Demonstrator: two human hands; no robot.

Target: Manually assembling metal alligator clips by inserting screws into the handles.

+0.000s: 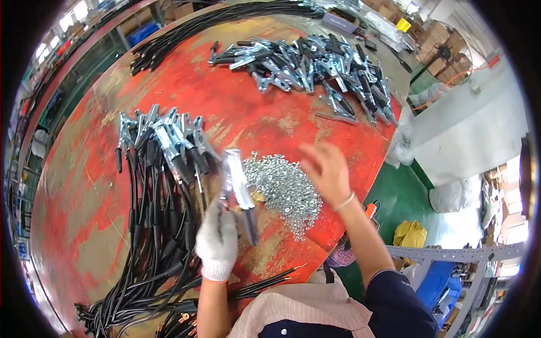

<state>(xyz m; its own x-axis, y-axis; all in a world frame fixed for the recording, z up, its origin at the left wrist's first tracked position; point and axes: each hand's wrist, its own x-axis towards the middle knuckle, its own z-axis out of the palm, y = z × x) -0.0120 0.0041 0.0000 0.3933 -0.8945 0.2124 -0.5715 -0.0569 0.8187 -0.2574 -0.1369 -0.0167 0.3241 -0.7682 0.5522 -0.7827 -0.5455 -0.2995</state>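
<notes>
In my left hand (217,239), which wears a white knit glove, is a silvery metal clamp (239,183) with a dark handle, held upright and blurred by motion. My bare right hand (328,172) hovers by the upper right side of a heap of small screws and nuts (284,191). Its fingers look spread and apart, though blurred; I make out nothing in them. To the left of my left hand lie several clamps (163,132) joined to black cables (152,225). More loose clamps (315,62) with black handles are piled at the far side.
All this rests on a worn red table (225,107). A bundle of black cables (220,19) runs along its far edge. Near me lie cable ends (270,281). A grey metal cabinet (473,135) and a perforated metal rail (451,253) stand to the right.
</notes>
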